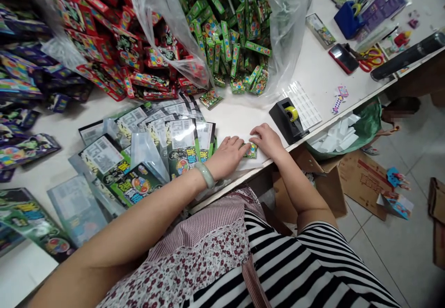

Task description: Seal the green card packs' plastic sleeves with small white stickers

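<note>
Positioning step, apparently: the small green box (251,151) lies just inside the near edge of the desk (238,115), between the left hand (226,156) and right hand (267,142), both half-curled; whether either grips it, I cannot tell. Moving it would call for a sure pinch.

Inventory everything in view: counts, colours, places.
Purple boxes: many, purple, far left
Red boxes: many, red, upper left
Green boxes: many, green, upper centre
Bags: several, clear, around boxes
Pouches: many, green and black, left
Packet: one, green, at left fingertips
Tape dispensers: two, black and blue, right side
Phone: one, red-edged, upper right
Scissors: one, red and yellow, beside phone
Cylinder: one, black, far right
Sack: one, green, past table edge
Cartons: several, brown, floor
Left hand: one, bare, touching packet
Right hand: one, bare, near packet
</note>
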Available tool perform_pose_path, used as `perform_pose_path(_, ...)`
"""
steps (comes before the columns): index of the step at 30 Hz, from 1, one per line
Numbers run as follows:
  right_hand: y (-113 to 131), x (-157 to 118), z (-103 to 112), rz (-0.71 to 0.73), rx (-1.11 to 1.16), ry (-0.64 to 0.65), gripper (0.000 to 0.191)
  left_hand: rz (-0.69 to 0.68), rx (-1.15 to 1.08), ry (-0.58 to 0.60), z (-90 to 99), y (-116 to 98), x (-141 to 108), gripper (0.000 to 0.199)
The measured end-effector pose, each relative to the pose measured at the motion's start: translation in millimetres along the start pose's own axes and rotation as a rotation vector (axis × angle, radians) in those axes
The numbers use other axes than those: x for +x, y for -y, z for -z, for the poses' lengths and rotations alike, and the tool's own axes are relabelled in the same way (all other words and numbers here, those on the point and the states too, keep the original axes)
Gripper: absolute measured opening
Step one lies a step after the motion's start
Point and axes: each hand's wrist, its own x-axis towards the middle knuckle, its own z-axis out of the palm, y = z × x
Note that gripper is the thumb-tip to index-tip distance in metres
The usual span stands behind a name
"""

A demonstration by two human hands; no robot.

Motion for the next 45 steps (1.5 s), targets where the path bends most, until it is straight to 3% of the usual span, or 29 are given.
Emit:
perform_pose_path(4,2.2,3.7,1.5,-0.005,-0.036,0.028,0.007,-0.047,0.013,-0.009,0.4,-7.3,-7.4,0.034)
perform_pose_path(9,-0.1,13.2,2.9,0.02,-0.031,0.017,0.013,-0.058,-0.102,0.022,-5.2,-13.3,-24.2,0.026)
perform_pose_path(13,-7.7,8.9,7.0,0.023,0.039,-0.077,0.021,-0.005,-0.196,-0.087,-6.5,-10.8,-30.0,0.027)
perform_pose_path(15,-10.7,-0.3,9.1,-0.001,0.065,-0.09,0.023,0.08,-0.301,-0.211,-2.7,-1.0,-32.4,0.024)
perform_pose_path(19,-11.3,-19.1,7.3,-0.036,0.11,-0.065,0.027,0.44,-0.526,-0.402,8.3,33.0,-35.3,0.018)
perform_pose_path(21,-10.7,-22.9,3.3,-0.063,0.159,-0.057,0.032,0.544,-0.598,-0.401,11.2,48.0,-34.9,0.015)
perform_pose_path(24,-12.3,-21.2,-3.4,-0.103,0.259,-0.062,0.04,0.549,-0.681,-0.37,10.6,58.2,-32.9,0.01)
perform_pose_path(33,-27.7,-15.5,-14.7,-0.127,0.492,-0.143,0.032,0.574,-0.714,-0.253,9.8,43.5,-29.3,0.01)
perform_pose_path(38,-25.2,-17.9,-17.0,-0.113,0.498,-0.175,0.039,0.612,-0.556,-0.339,16.4,43.0,-33.9,0.011)
perform_pose_path(45,-20.9,-19.2,-18.3,-0.089,0.503,-0.173,0.034,0.629,-0.613,-0.277,16.8,41.5,-39.9,0.01)
